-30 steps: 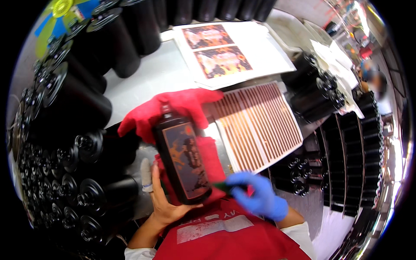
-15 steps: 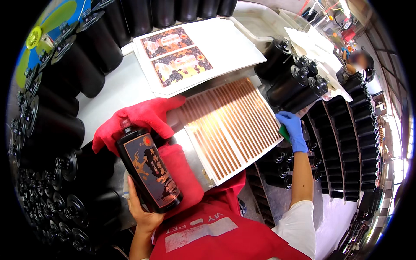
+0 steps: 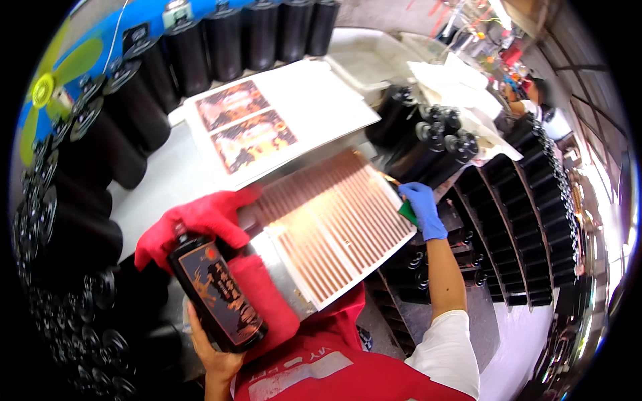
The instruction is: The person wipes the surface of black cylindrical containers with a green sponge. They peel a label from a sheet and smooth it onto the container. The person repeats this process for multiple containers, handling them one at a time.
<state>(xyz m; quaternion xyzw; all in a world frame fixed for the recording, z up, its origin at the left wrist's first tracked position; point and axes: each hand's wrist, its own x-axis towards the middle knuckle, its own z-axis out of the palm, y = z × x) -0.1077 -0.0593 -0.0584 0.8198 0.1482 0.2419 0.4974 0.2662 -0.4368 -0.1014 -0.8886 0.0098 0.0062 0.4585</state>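
left hand [image 3: 212, 354] fingers wrapped under black labelled bottle [image 3: 215, 291], cradled label-up on red cloth [image 3: 200, 224] to steady it | right hand [image 3: 421, 208], blue-gloved, fingers pinching copper strip [image 3: 388, 178] and green scraper [image 3: 408, 211] at sheet of copper strips [image 3: 334, 227] on counter [image 3: 160, 180] | label sheet [image 3: 267, 120] beyond

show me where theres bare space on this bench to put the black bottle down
One bare patch: the grey benchtop between the red cloth, the printed label sheet and the black bottles along the left. Elsewhere is crowded: the copper strip sheet fills the middle, capped bottles lie right.
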